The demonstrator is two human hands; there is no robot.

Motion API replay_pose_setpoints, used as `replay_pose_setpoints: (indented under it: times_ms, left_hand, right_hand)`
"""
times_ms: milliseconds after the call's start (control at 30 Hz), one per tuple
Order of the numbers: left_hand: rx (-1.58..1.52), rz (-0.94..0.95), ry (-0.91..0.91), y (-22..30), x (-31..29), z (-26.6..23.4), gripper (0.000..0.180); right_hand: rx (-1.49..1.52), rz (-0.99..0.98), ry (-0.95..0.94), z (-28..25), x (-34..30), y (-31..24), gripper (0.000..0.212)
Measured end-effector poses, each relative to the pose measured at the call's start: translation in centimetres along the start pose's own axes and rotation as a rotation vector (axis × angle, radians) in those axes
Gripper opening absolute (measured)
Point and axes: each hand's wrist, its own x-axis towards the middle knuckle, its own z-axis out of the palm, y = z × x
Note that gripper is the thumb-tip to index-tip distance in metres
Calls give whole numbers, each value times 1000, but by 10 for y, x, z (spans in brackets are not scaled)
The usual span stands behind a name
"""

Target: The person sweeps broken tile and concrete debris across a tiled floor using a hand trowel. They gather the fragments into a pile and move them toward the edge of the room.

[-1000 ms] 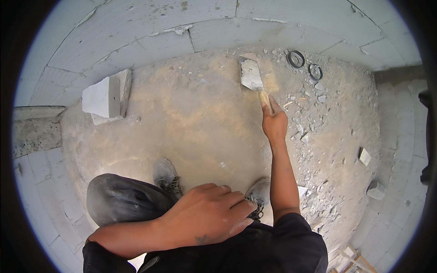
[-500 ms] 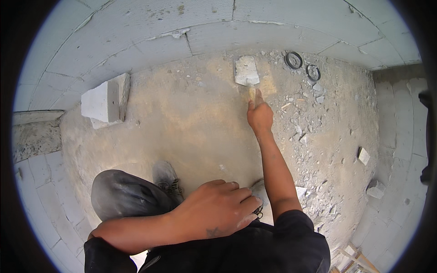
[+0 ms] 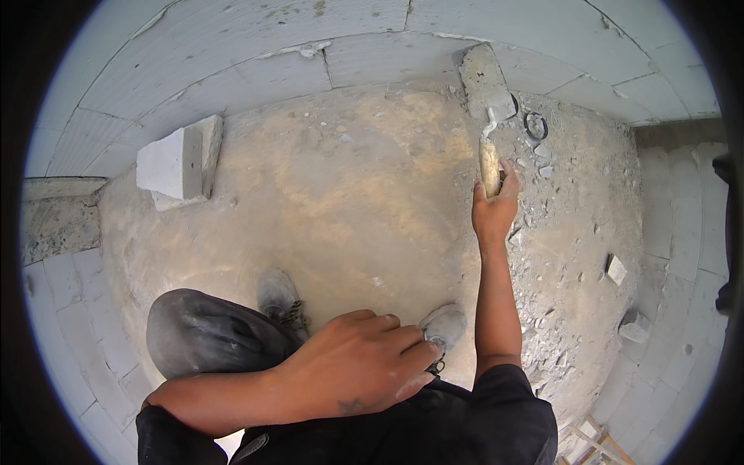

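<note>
My right hand (image 3: 496,205), its arm stretched forward, is closed round the wooden handle of a masonry trowel (image 3: 486,81). The trowel's broad, dusty grey blade points away from me, close to the far wall (image 3: 380,58) and over the rubble side of the floor. Whether the blade touches the wall cannot be told. My left forearm crosses low in front of my body. The left hand (image 3: 360,364) has its fingers curled downward beside my knee, back of the hand up; anything inside them is hidden.
Two white block pieces (image 3: 172,167) lean together at the left. A black ring (image 3: 535,125) lies right of the trowel; another is mostly covered by the blade. Rubble (image 3: 542,325) litters the right side, with loose chunks (image 3: 616,268) by the right wall. My shoes (image 3: 446,322) stand below.
The right hand has swung the trowel to the right and off the floor, up toward the far wall; its handle now shows more fully. My left hand has hardly moved.
</note>
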Motion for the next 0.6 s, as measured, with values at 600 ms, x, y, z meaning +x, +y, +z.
replay_pose_setpoints:
  times_ms: [600]
  left_hand:
    - [-104, 30, 11, 3, 14, -5, 33]
  right_hand:
    - [1320, 884, 407, 174, -7, -158, 42]
